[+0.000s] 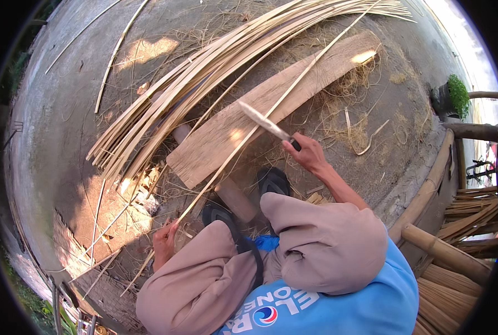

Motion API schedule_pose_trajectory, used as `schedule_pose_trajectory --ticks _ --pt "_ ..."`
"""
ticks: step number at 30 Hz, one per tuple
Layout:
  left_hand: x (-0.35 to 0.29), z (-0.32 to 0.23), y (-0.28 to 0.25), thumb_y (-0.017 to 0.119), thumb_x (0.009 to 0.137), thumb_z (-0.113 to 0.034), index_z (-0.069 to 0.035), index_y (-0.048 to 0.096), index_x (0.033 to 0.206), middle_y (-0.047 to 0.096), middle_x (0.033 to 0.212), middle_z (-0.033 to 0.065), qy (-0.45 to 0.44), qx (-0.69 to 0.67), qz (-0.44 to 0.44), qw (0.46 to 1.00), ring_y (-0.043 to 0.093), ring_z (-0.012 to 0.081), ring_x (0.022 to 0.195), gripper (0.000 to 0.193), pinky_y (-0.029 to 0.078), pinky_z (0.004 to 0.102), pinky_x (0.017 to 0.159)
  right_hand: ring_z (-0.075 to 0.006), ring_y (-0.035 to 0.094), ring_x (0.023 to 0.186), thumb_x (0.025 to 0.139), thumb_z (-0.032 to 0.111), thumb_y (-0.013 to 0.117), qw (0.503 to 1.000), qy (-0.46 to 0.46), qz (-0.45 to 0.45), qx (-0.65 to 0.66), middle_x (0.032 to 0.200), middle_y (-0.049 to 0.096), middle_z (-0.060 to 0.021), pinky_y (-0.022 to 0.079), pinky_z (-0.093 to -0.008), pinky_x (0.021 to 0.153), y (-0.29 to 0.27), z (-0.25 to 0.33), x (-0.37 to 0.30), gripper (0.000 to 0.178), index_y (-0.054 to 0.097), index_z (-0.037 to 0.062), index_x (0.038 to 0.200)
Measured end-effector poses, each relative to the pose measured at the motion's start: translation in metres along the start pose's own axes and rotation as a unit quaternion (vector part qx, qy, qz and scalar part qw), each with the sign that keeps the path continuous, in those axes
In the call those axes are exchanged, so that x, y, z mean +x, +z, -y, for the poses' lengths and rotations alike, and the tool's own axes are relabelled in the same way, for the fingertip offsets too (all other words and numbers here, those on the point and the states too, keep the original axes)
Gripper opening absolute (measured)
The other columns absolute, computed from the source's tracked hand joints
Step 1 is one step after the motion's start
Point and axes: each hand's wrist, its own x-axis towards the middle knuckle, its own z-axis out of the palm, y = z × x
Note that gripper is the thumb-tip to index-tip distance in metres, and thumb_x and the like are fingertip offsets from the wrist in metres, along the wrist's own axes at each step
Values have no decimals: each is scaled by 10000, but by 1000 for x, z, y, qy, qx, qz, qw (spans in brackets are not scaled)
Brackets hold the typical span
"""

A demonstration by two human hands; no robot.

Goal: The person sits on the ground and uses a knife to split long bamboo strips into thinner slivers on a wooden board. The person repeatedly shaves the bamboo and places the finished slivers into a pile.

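My left hand [164, 243] is closed around the near end of a long, thin bamboo strip [215, 175], beside my left knee. The strip runs up and to the right across a wide wooden board [328, 71] that lies aslant in front of me. In my right hand [308, 153] is a knife [268, 125], gripped by its dark handle. Its blade crosses the strip over the board, pointing up and left. Whether the edge bites into the strip, I cannot tell.
A large bundle of bamboo strips [204, 75] lies beyond the board. Fine shavings [346, 84] litter the concrete floor. At the right are bamboo poles [444, 254], stacked strips [447, 296] and a potted plant [457, 96]. A round post [235, 200] lies between my sandals.
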Motion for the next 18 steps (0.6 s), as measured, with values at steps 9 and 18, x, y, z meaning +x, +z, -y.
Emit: schedule_pose_trajectory --ticks 9,18 --pt "16 -74 38 688 1005 -225 -19 760 1011 724 844 168 44 48 -43 997 692 255 717 217 523 366 663 -377 622 659 1027 558 569 997 68 -23 21 696 613 -262 469 -496 660 -39 11 45 633 619 -41 831" --pt "44 -72 105 644 1029 -249 -84 695 1043 691 925 150 198 67 -140 968 673 401 769 173 529 460 655 -381 653 659 1004 620 576 998 37 44 -19 662 625 -185 484 -486 601 -24 33 -14 616 616 25 848"
